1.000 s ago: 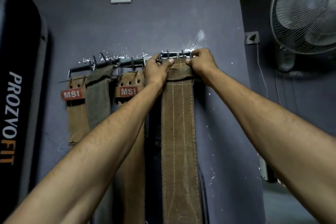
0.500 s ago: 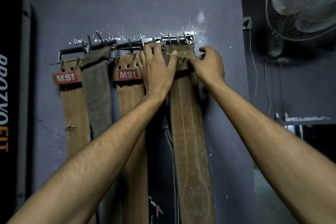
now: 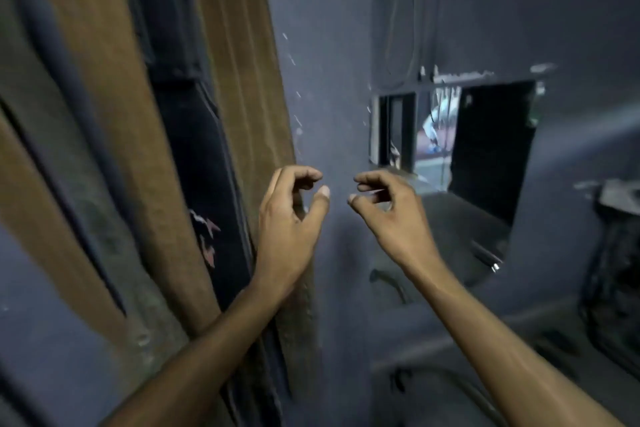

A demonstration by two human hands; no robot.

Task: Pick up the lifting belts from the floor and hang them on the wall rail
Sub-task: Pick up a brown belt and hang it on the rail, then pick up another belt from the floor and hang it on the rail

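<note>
I see the lifting belts (image 3: 235, 62) hanging flat against the wall (image 3: 332, 45) on the left, brown ones either side of a dark one, though the rail is out of view above. My left hand (image 3: 291, 215) and right hand (image 3: 388, 208) hover by the nearest belt's right edge, fingers loosely curled, holding nothing. I judge these belts hung; whether more wait lower down, the blur hides.

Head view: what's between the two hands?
Only bare grey wall lies between the left hand and right hand, shown in the head view; the brown belt hangs behind the left hand, outside the gap.
</note>
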